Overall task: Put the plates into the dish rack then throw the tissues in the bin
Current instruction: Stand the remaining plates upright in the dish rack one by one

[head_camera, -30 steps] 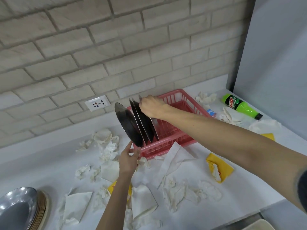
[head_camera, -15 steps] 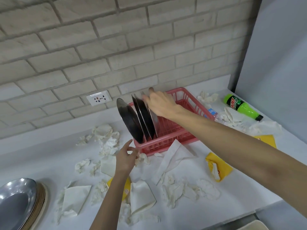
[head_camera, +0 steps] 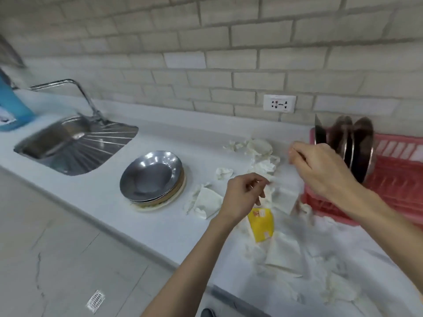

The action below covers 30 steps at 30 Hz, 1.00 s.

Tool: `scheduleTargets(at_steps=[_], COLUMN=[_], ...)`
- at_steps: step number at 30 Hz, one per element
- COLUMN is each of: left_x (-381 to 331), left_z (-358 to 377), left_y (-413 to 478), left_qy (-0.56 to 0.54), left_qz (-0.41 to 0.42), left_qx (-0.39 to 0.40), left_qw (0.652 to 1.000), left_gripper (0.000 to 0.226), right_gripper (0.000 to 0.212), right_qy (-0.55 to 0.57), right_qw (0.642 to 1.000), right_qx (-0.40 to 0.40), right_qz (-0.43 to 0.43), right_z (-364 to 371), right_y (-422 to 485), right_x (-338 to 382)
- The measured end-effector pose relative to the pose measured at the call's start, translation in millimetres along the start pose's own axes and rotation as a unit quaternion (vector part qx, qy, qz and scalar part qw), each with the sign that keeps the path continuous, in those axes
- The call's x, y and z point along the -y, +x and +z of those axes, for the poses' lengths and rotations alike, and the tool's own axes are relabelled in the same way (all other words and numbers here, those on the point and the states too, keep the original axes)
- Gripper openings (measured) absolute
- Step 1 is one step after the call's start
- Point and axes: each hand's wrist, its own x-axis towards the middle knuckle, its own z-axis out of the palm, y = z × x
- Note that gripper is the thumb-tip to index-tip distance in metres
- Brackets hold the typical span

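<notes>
over counter (head_camera: 174, 138), l hand (head_camera: 240, 195) & r hand (head_camera: 320, 170) loosely curled, empty; 3 plates (head_camera: 361, 145) in rack (head_camera: 393, 184).

Three round steel plates (head_camera: 361, 145) stand on edge in the pink plastic dish rack (head_camera: 398, 179), far right; a stacked pile of plates (head_camera: 151, 177) lies left, crumpled white tissues (head_camera: 209, 202) strewn between.

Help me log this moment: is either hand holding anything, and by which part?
Nothing appears held: the left hand and right hand hover with loosely curled fingers above the tissues, no grip on anything, though motion blur leaves some doubt.
</notes>
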Motion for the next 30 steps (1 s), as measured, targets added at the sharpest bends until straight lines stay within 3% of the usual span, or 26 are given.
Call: scheduleTargets(at_steps=[6, 16, 21, 30], left_x=[21, 88, 120, 173], left_z=[-68, -193, -252, -345], left_y=[-17, -33, -17, 46], left_qy=[0.024, 0.063, 0.100, 0.272], left_qz=[-0.029, -0.076, -0.096, -0.091], left_qx=[-0.064, -0.160, -0.172, -0.125], left_qw=[0.997, 0.982, 0.975, 0.950], left_gripper=[0.016, 0.020, 0.031, 0.014], right_gripper=[0.043, 0.047, 0.047, 0.035], right_qy=[0.017, 0.039, 0.046, 0.052], right_qw=[0.993, 0.981, 0.978, 0.971], right_qx=[0.111, 0.177, 0.200, 0.218], right_qz=[-0.018, -0.063, -0.031, 0.079], right_z=[78, 181, 224, 271], right_y=[18, 51, 71, 89], right_x=[39, 101, 122, 145])
